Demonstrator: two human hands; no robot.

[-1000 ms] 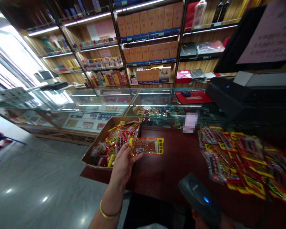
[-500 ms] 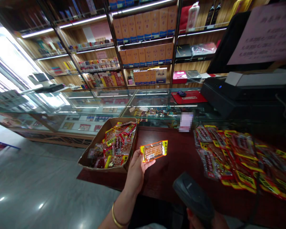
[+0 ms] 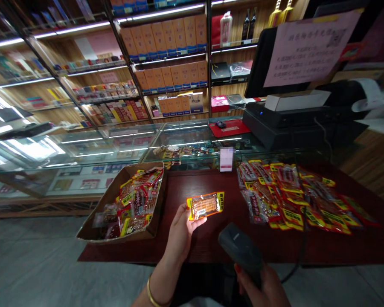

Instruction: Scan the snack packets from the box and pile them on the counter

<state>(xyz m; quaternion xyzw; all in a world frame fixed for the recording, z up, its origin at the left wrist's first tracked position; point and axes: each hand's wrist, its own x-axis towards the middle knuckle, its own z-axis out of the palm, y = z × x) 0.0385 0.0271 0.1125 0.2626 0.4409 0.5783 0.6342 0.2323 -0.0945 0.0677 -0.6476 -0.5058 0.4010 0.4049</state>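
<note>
My left hand (image 3: 181,228) grips a snack packet (image 3: 206,205) by its left end, between thumb and fingers. The packet is clear with red and yellow edges, has brown sticks inside, and is brightly lit. In my right hand (image 3: 259,283) is a black barcode scanner (image 3: 240,246), its head tilted up toward the packet and apart from it. A cardboard box (image 3: 158,213) of similar packets stands to the left of my left hand. Many more packets (image 3: 288,194) lie in a loose pile on the dark red wooden table (image 3: 192,179), right of the scanner.
Behind the table runs a glass display counter (image 3: 124,147). On it are a red mouse pad (image 3: 232,131), a black cash drawer (image 3: 284,128) and a monitor (image 3: 259,64) bearing a pink notice. The scanner's cable (image 3: 302,243) trails past the pile. Shelves of boxed goods (image 3: 169,36) line the wall.
My view has turned to the right, so the box and shelves sit further left. The scanner has come up closer to the packet. My left hand still holds the same packet.
</note>
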